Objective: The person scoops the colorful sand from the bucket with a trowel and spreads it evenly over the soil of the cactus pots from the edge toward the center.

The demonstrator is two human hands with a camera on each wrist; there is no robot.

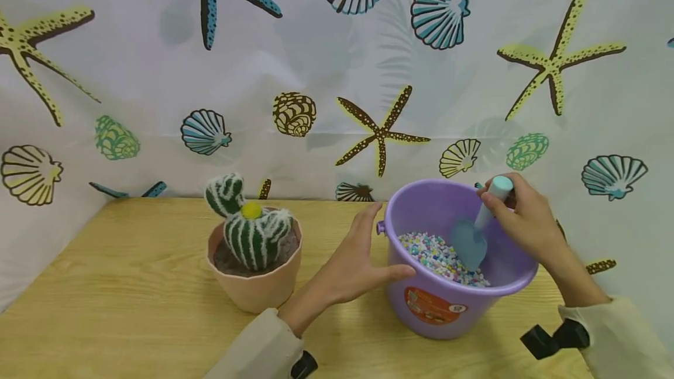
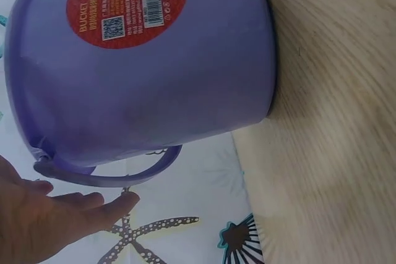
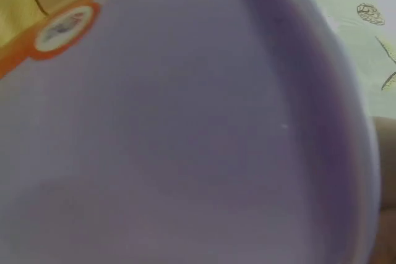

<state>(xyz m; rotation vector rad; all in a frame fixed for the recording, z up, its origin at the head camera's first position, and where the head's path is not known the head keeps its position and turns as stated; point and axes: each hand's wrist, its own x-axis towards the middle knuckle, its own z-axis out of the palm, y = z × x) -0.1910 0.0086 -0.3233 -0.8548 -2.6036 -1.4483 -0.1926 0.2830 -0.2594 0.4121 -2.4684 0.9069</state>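
A purple bucket (image 1: 437, 300) with a red label stands on the table, holding small multicoloured beads (image 1: 437, 256). Over its right rim, my right hand (image 1: 526, 218) grips the light blue handle of a small shovel (image 1: 468, 244), whose translucent blue blade points down into the beads. At the bucket's left side is my left hand (image 1: 350, 262), fingers extended and thumb at the front rim. In the left wrist view the bucket's handle (image 2: 124, 177) hangs down the far side, close to the left fingertips. Purple bucket wall (image 3: 185, 122) fills most of the right wrist view.
Left of the bucket, a striped green cactus (image 1: 253, 241) with a yellow flower sits in a peach pot (image 1: 258, 294). The wooden table (image 1: 131, 285) ends at a white cloth backdrop (image 1: 316, 45) printed with starfish and shells.
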